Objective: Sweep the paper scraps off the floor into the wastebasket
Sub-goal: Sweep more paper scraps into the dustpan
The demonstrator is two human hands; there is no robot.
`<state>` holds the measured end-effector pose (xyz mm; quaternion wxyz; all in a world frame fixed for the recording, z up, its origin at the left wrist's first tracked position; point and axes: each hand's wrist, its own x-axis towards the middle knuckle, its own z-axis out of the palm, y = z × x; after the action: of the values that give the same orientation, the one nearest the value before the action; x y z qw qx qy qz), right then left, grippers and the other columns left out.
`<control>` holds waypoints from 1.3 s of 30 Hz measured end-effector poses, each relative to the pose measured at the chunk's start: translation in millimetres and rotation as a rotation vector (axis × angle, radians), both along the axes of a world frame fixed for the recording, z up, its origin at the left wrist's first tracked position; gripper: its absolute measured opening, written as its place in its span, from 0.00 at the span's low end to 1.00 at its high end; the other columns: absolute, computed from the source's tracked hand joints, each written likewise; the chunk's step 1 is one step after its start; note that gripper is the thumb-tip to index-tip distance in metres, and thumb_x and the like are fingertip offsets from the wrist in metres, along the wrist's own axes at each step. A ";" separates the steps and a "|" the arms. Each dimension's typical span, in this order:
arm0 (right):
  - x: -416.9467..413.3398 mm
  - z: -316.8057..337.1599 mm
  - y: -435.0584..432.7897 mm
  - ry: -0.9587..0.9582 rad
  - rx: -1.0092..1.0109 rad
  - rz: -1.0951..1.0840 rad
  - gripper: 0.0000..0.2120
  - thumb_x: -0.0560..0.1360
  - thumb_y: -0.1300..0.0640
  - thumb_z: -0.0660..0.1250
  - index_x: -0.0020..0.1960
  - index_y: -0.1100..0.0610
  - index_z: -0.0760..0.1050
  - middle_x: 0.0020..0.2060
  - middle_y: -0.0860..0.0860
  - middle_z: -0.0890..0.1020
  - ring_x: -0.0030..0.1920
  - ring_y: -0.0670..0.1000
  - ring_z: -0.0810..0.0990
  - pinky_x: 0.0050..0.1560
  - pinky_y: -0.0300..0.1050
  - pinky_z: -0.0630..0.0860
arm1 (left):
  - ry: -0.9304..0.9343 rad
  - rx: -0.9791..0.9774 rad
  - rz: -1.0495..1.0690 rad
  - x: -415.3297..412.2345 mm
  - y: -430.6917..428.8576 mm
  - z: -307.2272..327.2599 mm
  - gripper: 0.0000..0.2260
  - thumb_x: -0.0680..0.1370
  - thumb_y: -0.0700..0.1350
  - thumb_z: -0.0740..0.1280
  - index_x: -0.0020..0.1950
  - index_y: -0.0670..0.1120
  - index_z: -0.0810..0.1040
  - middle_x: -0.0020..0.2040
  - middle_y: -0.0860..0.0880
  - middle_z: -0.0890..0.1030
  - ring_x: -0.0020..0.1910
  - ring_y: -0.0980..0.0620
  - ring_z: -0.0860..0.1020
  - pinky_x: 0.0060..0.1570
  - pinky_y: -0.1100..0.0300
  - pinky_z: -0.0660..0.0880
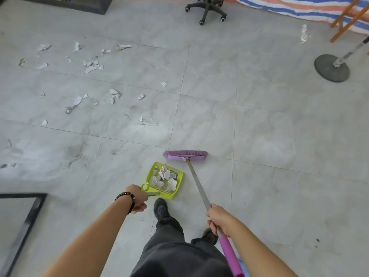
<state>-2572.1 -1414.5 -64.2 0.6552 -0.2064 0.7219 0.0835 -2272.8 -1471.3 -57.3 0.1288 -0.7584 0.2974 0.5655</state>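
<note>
The paper scraps lie in two lots: many are strewn loose over the far left part of the floor, in a scatter toward its far left corner and a nearer scatter around the middle left, while a heap of them already sits in the green dustpan, which rests low on the floor just ahead of the person's feet. The left hand, with a bead bracelet at the wrist, has its fingers curled round the dustpan's handle. The right hand is wrapped round the shaft of the purple broom, whose head stands on the floor just beyond the dustpan's far edge, bristles close to its mouth. This looks like the end of one gathering pass: a load is in the pan, and much loose paper is yet to be collected. The next move calls either for carrying the pan level to the wastebasket, which is not in view here, so none spills, or for stepping toward the left-hand scatter and drawing those scraps into a pile with the broom before setting the pan against it. A dark shoe stands just behind the pan. Farther off, an office chair base sits by the far edge, a striped tarp lies along the far right, a round stand base rests at the right, and a black frame lies at the near left.
</note>
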 end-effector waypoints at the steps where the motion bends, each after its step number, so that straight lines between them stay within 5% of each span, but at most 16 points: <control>1: -1.9 3.9 4.9 0.017 -0.013 0.065 0.15 0.76 0.65 0.52 0.58 0.56 0.72 0.27 0.56 0.72 0.21 0.50 0.68 0.27 0.42 0.70 | 0.002 0.006 -0.009 -0.4 -0.8 -1.3 0.01 0.77 0.35 0.59 0.46 0.40 0.70 0.32 0.43 0.77 0.24 0.48 0.69 0.26 0.63 0.64; 5: -11.0 35.8 -12.2 0.002 0.053 0.161 0.07 0.76 0.67 0.56 0.42 0.63 0.72 0.20 0.54 0.71 0.19 0.50 0.69 0.32 0.41 0.71 | -0.089 -0.076 -0.113 2.0 -6.4 -2.3 0.06 0.76 0.37 0.64 0.39 0.41 0.71 0.35 0.43 0.76 0.29 0.45 0.72 0.29 0.58 0.70; 8: -20.3 61.6 -44.3 -0.091 0.190 -0.009 0.13 0.80 0.62 0.57 0.37 0.58 0.67 0.19 0.47 0.65 0.16 0.43 0.63 0.19 0.34 0.64 | -0.126 -0.106 -0.144 4.5 -14.3 2.8 0.06 0.76 0.39 0.65 0.39 0.42 0.74 0.37 0.42 0.79 0.28 0.46 0.75 0.28 0.59 0.74; 13: -15.4 93.1 -74.9 -0.153 0.184 -0.121 0.10 0.80 0.59 0.59 0.40 0.56 0.67 0.22 0.45 0.66 0.17 0.40 0.65 0.17 0.30 0.62 | -0.096 -0.110 -0.094 16.6 -24.7 5.8 0.05 0.72 0.35 0.60 0.37 0.41 0.66 0.28 0.43 0.68 0.23 0.48 0.64 0.26 0.63 0.61; 25: 83.0 99.1 -146.7 -0.116 -0.095 -0.120 0.04 0.79 0.61 0.58 0.47 0.55 0.68 0.23 0.47 0.67 0.18 0.41 0.64 0.18 0.32 0.62 | 0.000 -0.235 0.367 104.4 -48.9 10.3 0.07 0.74 0.38 0.59 0.36 0.44 0.65 0.29 0.48 0.62 0.24 0.50 0.57 0.27 0.64 0.55; 28: 106.6 97.8 -173.8 -0.141 -0.146 -0.174 0.08 0.80 0.61 0.58 0.43 0.53 0.67 0.23 0.47 0.67 0.18 0.42 0.64 0.18 0.31 0.62 | 0.017 -0.273 0.352 123.5 -69.7 17.7 0.02 0.72 0.39 0.60 0.40 0.43 0.71 0.30 0.48 0.62 0.25 0.50 0.59 0.27 0.64 0.57; 33: 137.5 92.8 -239.1 -0.153 -0.238 -0.209 0.11 0.79 0.63 0.58 0.39 0.54 0.65 0.24 0.49 0.67 0.18 0.42 0.64 0.20 0.30 0.62 | -0.036 -0.317 0.301 151.3 -122.0 14.3 0.07 0.74 0.37 0.60 0.49 0.40 0.76 0.29 0.47 0.65 0.25 0.50 0.62 0.26 0.64 0.60; 39: 172.4 61.0 -354.4 -0.127 -0.364 -0.098 0.09 0.76 0.67 0.59 0.39 0.58 0.65 0.22 0.52 0.68 0.19 0.48 0.65 0.21 0.34 0.62 | -0.090 -0.283 0.378 176.1 -193.2 9.2 0.05 0.74 0.37 0.62 0.47 0.40 0.76 0.29 0.47 0.64 0.23 0.51 0.60 0.25 0.65 0.58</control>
<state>-2399.7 -1768.8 -3.2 0.6545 -0.2907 0.6916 -0.0936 -2096.7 -1664.5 -48.1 -0.0738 -0.8356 0.2205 0.4976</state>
